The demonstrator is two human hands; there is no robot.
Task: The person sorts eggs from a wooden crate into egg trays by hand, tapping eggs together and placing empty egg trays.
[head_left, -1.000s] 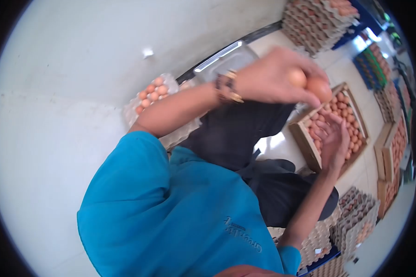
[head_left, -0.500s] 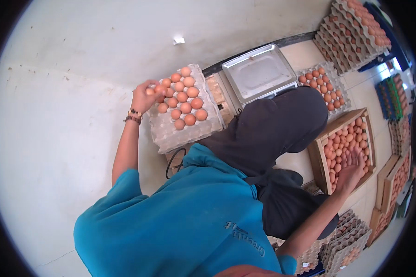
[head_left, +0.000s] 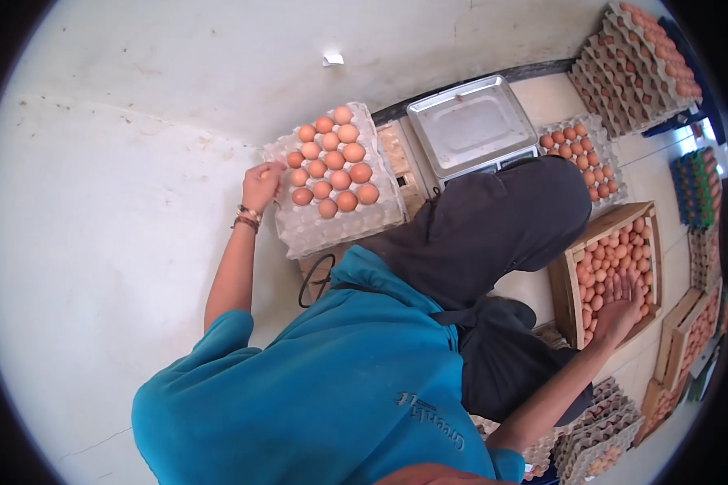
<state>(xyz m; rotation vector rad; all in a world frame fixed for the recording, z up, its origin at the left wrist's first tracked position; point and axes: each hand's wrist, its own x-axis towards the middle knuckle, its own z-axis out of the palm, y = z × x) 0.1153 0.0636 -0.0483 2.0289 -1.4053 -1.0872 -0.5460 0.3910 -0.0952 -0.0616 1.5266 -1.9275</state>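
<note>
My left hand (head_left: 263, 186) is at the left edge of a grey egg tray (head_left: 340, 228). Its fingers are curled in, and whatever they may hold is hidden from me. Rows of brown eggs (head_left: 335, 160) sit in that tray, which appears to lie on more trays. On the other side, my right hand (head_left: 620, 307) is over a wooden crate (head_left: 573, 311) filled with loose brown eggs (head_left: 615, 250). Its fingers are stretched out and apart, and I see nothing held in it.
A scale with a metal pan (head_left: 473, 129) stands by the wall. Beyond it are another tray of eggs (head_left: 578, 158) and a tall stack of filled trays (head_left: 631, 73). More trays (head_left: 598, 436) are at lower right, with wooden crates (head_left: 675, 339) along the right side.
My left hand has drawn back from among the eggs to the tray's edge, its fingers curling. My right hand stays over the crate. The view has shifted slightly.
</note>
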